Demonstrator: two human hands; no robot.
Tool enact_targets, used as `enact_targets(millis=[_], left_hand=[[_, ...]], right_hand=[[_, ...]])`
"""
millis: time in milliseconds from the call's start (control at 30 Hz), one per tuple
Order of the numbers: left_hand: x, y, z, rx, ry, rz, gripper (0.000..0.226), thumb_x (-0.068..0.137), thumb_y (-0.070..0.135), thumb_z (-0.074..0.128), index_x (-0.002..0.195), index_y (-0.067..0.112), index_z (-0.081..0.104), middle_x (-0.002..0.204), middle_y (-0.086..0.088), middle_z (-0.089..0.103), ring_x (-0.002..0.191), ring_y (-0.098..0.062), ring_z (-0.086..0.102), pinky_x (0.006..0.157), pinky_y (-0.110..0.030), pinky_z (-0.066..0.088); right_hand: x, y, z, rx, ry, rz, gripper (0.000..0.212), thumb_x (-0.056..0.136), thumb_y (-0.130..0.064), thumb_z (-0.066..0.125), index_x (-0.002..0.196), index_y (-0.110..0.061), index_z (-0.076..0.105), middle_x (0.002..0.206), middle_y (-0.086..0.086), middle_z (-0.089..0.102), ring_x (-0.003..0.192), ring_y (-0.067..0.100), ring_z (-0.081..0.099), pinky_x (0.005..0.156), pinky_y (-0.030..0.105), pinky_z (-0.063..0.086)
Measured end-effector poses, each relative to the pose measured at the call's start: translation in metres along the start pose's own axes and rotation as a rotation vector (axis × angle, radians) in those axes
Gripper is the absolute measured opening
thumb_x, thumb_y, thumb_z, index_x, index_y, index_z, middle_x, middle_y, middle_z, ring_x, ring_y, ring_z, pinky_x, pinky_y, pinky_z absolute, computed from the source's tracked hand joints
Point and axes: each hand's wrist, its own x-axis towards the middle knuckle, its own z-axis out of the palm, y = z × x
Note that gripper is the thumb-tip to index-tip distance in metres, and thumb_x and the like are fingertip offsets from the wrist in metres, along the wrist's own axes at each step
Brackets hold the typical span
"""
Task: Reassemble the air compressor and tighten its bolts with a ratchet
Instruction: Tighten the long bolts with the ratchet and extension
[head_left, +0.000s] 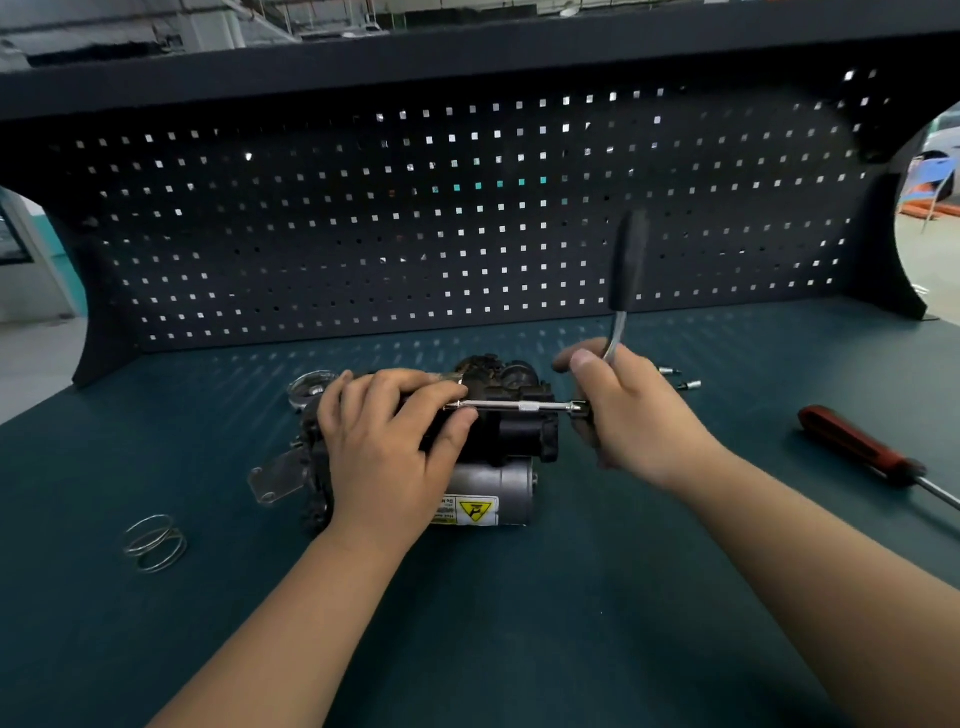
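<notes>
At frame centre, your right hand grips the ratchet, its bar lying level leftward to the compressor your left hand holds.

The air compressor has a dark, rough, matt body and a smooth grey metal cylinder with a glossy yellow label. The ratchet is bright polished metal with a matt black handle, and the table has a matt teal surface.
</notes>
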Motion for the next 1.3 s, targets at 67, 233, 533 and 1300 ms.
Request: enact_targets(millis=[67,233,533,1300], left_hand=[[-0.001,0.000,0.000,0.014,0.004,0.002,0.030,0.090,0.042,0.054,0.095,0.020,0.075,0.095,0.000,0.063,0.097,-0.018,0.048,0.100,-0.050,0.031],[-0.001,-0.002,0.001,-0.003,0.008,0.013,0.032,0.091,0.043,0.053,0.096,0.021,0.075,0.096,0.001,0.064,0.098,-0.018,0.048,0.101,-0.046,0.029],[0.000,-0.004,0.001,-0.013,0.031,0.051,0.029,0.090,0.040,0.055,0.096,0.021,0.076,0.096,0.001,0.066,0.097,-0.019,0.049,0.095,-0.051,0.036],[-0.002,-0.001,0.001,-0.015,0.018,0.016,0.022,0.089,0.037,0.054,0.095,0.020,0.065,0.097,-0.004,0.065,0.097,-0.019,0.049,0.101,-0.047,0.029]], right_hand=[[0.002,-0.007,-0.001,0.286,-0.189,0.354,0.032,0.100,-0.041,0.035,0.103,-0.017,0.056,0.043,-0.004,0.045,0.032,0.014,0.032,0.042,0.025,0.038],[0.000,-0.011,-0.002,0.466,-0.283,0.471,0.034,0.101,-0.042,0.036,0.102,-0.012,0.054,0.042,0.000,0.041,0.029,0.014,0.024,0.036,0.022,0.034],[-0.006,0.029,-0.008,-0.501,0.105,-0.899,0.034,0.099,-0.042,0.034,0.120,-0.017,0.041,0.073,-0.003,0.062,0.061,0.016,0.057,0.055,0.029,0.046],[-0.009,0.015,-0.012,-0.570,0.077,-0.928,0.038,0.099,-0.039,0.036,0.118,-0.009,0.051,0.075,0.009,0.066,0.065,0.027,0.064,0.055,0.032,0.052]])
